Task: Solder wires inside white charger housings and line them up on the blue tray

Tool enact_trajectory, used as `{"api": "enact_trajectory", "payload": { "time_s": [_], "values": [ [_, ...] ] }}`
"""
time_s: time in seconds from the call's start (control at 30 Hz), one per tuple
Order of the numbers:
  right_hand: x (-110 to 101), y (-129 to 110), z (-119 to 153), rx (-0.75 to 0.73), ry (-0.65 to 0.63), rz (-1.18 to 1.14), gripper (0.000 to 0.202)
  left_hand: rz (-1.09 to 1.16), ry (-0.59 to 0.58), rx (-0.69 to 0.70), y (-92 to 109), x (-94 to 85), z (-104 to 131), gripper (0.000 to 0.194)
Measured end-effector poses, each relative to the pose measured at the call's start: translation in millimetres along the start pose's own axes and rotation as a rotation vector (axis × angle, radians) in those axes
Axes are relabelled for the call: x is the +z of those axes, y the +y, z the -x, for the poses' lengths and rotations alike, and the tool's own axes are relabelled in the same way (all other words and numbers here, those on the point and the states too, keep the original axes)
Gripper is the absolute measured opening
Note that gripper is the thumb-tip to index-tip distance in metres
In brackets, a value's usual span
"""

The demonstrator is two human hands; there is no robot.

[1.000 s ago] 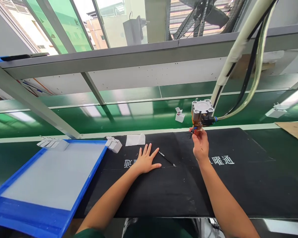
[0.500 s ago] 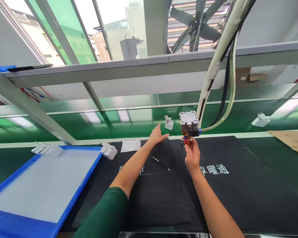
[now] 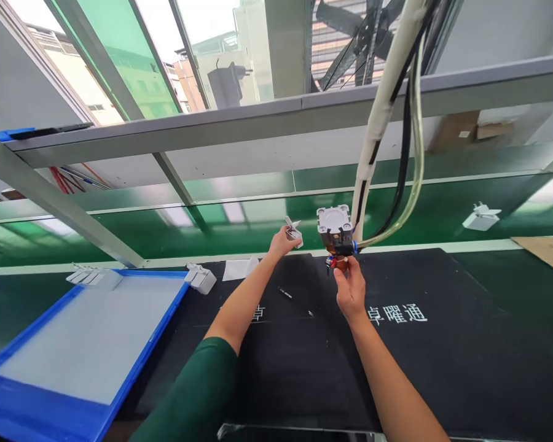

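Note:
My left hand (image 3: 283, 241) reaches over the green belt, its fingers closed on a small white plug-adapter housing (image 3: 294, 236) with a raised flap. Part of the housing is hidden by the fingers. My right hand (image 3: 351, 285) grips the lower end of a hanging pneumatic tool (image 3: 335, 230), just right of the housing. This tool has a square silver top, a black fitting and a reddish lower part. A black pen (image 3: 295, 302) lies on the black mat (image 3: 304, 368) below my hands.
A blue-rimmed tray (image 3: 159, 331) stands at left, with white adapters (image 3: 94, 277) at its back edge and another white piece (image 3: 200, 279) by its corner. White paper (image 3: 239, 269) lies beside it. Another adapter (image 3: 482, 216) sits on the green belt (image 3: 239, 236). Hoses (image 3: 403, 184) hang at right.
My left hand has closed on the white adapter housing, which lay on the belt and now sits slightly further left. The tool and my right hand have shifted a little left in view.

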State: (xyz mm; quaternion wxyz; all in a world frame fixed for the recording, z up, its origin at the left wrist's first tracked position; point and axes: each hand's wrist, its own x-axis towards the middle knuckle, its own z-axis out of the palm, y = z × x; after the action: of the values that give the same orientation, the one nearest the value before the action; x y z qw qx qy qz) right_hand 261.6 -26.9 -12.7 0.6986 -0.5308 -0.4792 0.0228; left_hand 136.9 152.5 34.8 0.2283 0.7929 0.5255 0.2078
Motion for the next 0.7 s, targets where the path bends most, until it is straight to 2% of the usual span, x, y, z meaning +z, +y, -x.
{"api": "enact_trajectory", "payload": {
  "time_s": [0.07,0.2,0.3,0.4,0.47,0.53,0.6,0.7],
  "values": [
    [0,0,-1,0.021,0.007,-0.018,0.037,0.041,-0.042,0.015,-26,-15.9,27,0.056],
    [-1,1,-3,0.058,0.009,-0.017,0.044,0.288,-0.233,0.01,-76,-46.3,93,0.057],
    [-2,2,-4,0.062,0.017,-0.029,0.048,0.442,-0.328,0.039,-97,-52.2,135,0.071],
    [-2,2,-5,0.059,0.009,-0.064,0.048,0.471,-0.264,0.154,-99,-41.6,160,0.102],
    [-1,3,-6,0.056,-0.004,-0.094,0.046,0.396,-0.173,0.268,-92,-31.7,167,0.109],
    [-1,2,-6,0.053,-0.007,-0.126,0.044,0.289,-0.116,0.366,-83,-23.9,168,0.096],
    [-1,0,-6,0.05,-0.019,-0.178,0.042,0.228,-0.083,0.412,-77,-18.9,168,0.072],
    [-3,-6,-8,0.042,-0.066,-0.292,0.04,0.305,-0.044,0.341,-75,-14.3,168,0.057]
  ]
}}
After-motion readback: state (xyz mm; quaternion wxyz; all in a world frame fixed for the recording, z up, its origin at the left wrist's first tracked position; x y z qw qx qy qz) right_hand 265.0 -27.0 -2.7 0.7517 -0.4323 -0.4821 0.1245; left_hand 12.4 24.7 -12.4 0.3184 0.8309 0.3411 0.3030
